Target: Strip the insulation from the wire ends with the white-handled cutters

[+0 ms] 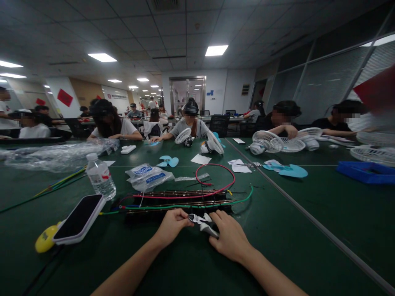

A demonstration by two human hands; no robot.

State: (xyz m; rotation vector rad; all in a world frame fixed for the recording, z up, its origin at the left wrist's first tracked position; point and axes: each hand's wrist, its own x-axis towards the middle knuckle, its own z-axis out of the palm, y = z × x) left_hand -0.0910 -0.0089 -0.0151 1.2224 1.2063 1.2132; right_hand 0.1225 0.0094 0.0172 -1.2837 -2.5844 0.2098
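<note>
Diagonal cutters (197, 219) with pale handles are gripped in my right hand (230, 235), their jaws pointing left. My left hand (173, 227) is closed in a pinch right by the jaws; what sits between its fingertips is too small to make out. Just beyond both hands lie dark strips with copper-coloured bars (179, 210). A green wire (185, 206) runs along them and curls up at the right end. Behind it a red wire (232, 174) bends into a large loop. A black cable tie (202, 191) stands up near the middle of the strips.
To my left are a phone (80, 218) on a yellow object (46, 238) and a water bottle (100, 176). A plastic bag (149, 176), blue fan blades (168, 161), white fan guards (268, 141) and a blue tray (367, 172) lie farther out. Several people sit across the table.
</note>
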